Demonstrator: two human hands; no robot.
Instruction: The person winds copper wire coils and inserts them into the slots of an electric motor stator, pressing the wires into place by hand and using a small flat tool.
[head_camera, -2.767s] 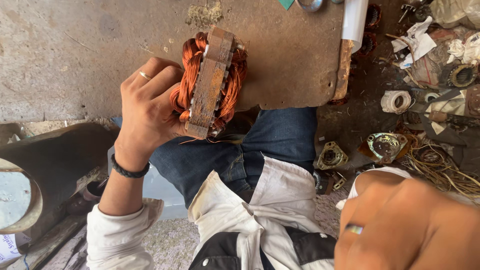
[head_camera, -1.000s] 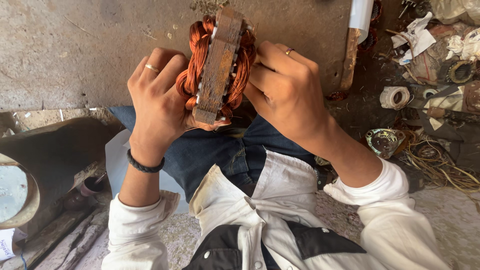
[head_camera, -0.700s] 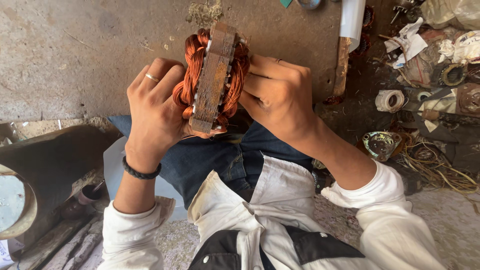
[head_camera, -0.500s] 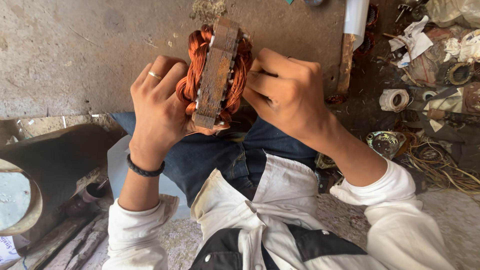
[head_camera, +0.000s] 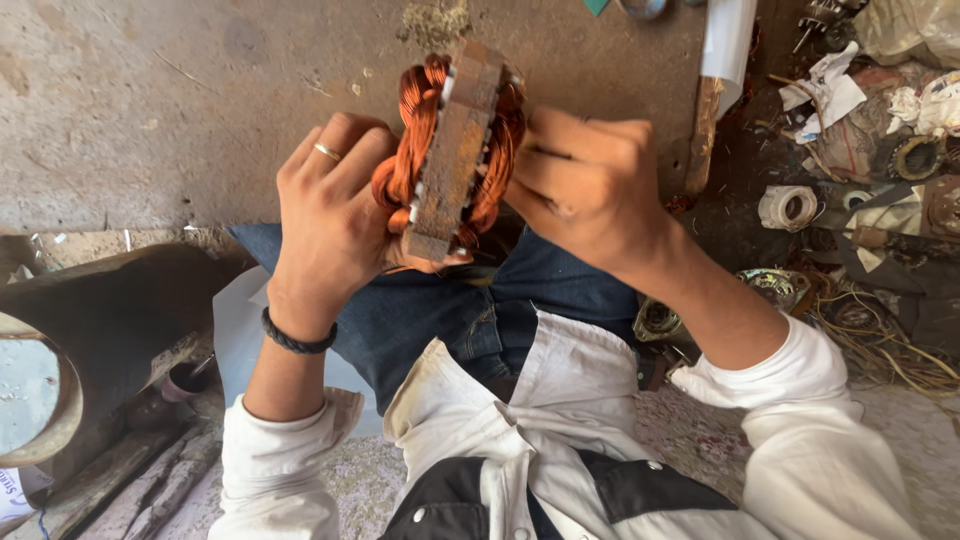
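- Two hands on one thing: a rusty stator core (head_camera: 452, 150) wound with copper coils (head_camera: 412, 140), held up over the person's lap, above the blue jeans (head_camera: 440, 320).
- Core seen edge-on; its long axis runs from low near the person to high and slightly rightward, away from them. Copper bulges out on both flat faces.
- Left hand (head_camera: 335, 215) lies on the left face, fingers curled round the coil bundle, thumb under the lower end of the core. Closed, carrying the weight. Gold ring on one finger, dark band at the wrist.
- Right hand (head_camera: 585, 185) lies on the right face, touching the windings there. Fingers folded in a loose fist against the copper; whether they pinch a strand I cannot tell, the fingertips are hidden behind the core.
- Both hands equally near; the core sits between them, right hand a little higher.
- Beyond: bare concrete floor (head_camera: 150, 100) behind the core.
- Off to the right: a roll of pale tape (head_camera: 787, 207), loose wire scraps (head_camera: 880, 335), crumpled paper.
- Lower left: a dark metal cylinder (head_camera: 90, 330) lying on its side.
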